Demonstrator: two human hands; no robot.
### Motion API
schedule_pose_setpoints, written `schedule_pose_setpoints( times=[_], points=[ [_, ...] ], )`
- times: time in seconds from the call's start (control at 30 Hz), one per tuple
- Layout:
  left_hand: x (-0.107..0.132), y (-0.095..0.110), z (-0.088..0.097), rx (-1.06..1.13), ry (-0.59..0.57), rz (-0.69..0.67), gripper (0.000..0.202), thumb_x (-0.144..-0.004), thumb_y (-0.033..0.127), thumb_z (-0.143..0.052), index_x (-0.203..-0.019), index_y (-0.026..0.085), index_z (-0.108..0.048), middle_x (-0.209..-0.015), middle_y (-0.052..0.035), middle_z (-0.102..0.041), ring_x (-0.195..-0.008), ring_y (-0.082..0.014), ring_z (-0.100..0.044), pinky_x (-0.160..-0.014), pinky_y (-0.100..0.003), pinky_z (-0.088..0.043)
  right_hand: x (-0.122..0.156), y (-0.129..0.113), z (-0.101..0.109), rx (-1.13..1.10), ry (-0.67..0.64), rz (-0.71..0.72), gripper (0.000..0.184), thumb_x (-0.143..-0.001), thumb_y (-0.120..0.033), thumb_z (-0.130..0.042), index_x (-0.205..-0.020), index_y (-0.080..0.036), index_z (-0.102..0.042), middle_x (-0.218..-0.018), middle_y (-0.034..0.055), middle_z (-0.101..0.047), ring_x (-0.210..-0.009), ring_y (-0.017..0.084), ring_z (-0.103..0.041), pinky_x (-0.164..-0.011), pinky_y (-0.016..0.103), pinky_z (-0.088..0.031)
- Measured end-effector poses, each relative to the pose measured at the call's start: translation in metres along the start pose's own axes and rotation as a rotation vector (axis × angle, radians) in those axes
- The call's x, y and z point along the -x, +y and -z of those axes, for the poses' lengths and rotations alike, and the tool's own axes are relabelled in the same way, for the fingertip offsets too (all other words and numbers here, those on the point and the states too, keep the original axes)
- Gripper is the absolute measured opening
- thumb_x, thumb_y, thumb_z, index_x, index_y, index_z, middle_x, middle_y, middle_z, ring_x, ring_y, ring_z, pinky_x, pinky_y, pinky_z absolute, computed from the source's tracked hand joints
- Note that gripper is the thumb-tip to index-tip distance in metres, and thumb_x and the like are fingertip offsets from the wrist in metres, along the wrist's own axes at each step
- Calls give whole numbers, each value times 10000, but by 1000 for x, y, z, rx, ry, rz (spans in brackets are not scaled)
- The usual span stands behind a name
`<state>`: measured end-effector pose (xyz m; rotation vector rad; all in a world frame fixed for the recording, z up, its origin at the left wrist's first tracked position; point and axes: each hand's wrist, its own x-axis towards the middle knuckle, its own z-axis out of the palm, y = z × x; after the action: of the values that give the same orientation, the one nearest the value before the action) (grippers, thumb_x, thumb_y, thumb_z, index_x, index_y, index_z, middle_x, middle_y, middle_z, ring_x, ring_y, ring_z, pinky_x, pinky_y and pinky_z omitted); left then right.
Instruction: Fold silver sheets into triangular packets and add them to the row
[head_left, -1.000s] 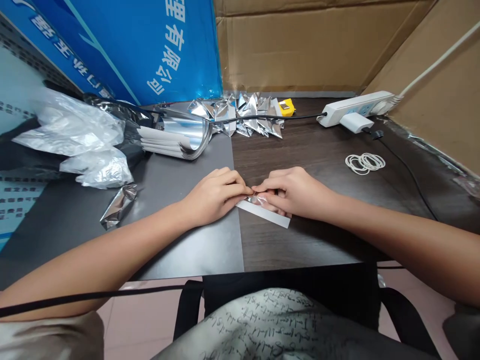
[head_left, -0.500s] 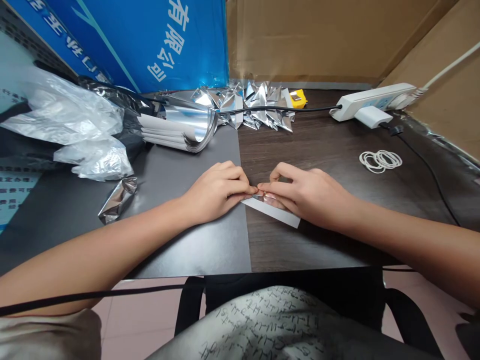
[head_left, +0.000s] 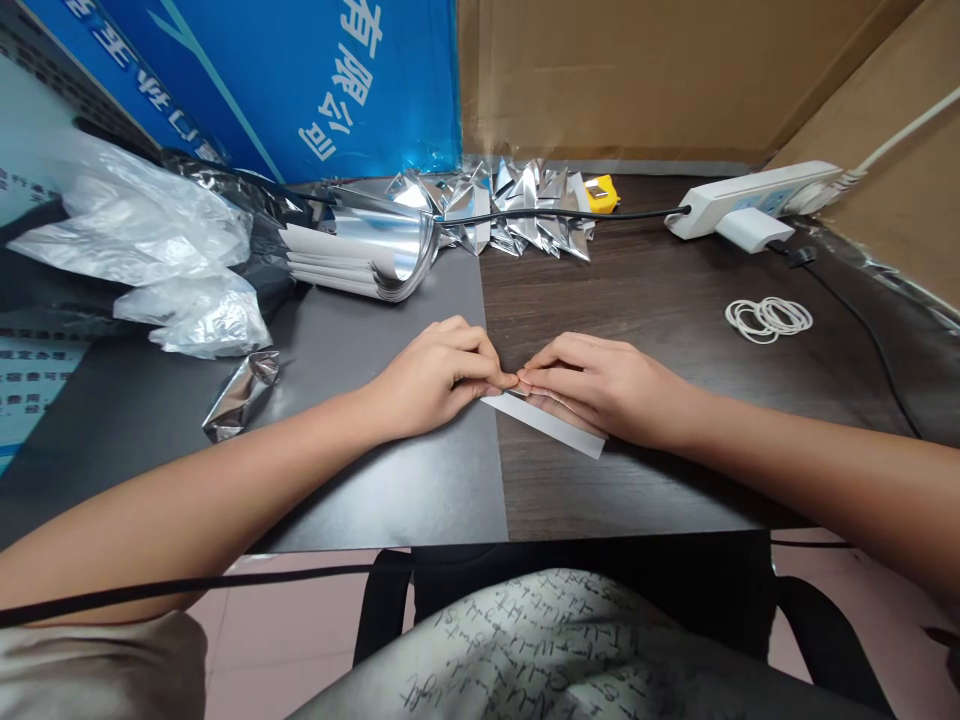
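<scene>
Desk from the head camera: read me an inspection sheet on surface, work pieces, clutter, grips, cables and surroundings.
Surface: wood-grain desk, gray section at left.
Job's things: foil strip with pale edge; curled foil-lined sheets; folded foil pieces in a pile.
Clutter: foil packet, clear plastic bags, white loops.
Grips: left hand and right hand, fingertips close together on the foil strip.
Cables: black cable crossing the pile to a white power strip.
Surroundings: blue printed panel and cardboard behind.

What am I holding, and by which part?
Your left hand and right hand pinch a white-edged silvery foil strip at its far side, toward its left end.
</scene>
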<state>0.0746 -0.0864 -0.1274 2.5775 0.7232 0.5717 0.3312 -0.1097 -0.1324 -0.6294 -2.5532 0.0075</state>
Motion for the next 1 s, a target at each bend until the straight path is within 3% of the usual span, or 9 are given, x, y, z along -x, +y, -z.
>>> schedule_pose_setpoints(
  times=[0.43, 1.0],
  points=[
    [2, -4, 1, -4, -12, 6, 242, -959, 153, -644, -1060, 301, -807, -933, -14, -706, -901, -159, -564, -844, -300, -415, 1, -1, 4, 31, -59, 33, 311, -1063, -257, -451, -1067, -157, -746, -1056, 90, -720, -892, 133, -633, -779, 261, -568],
    [1, -3, 4, -40, -42, 13, 196, -968, 209, -661, -1065, 306, -801, -918, -14, -700, -903, -162, -574, -839, -304, -414, 0, 5, 4, -45, -113, 32, 268, -1051, -259, -483, -987, -158, -723, -947, 74, -685, -863, 135, -616, -773, 266, -550]
  ],
)
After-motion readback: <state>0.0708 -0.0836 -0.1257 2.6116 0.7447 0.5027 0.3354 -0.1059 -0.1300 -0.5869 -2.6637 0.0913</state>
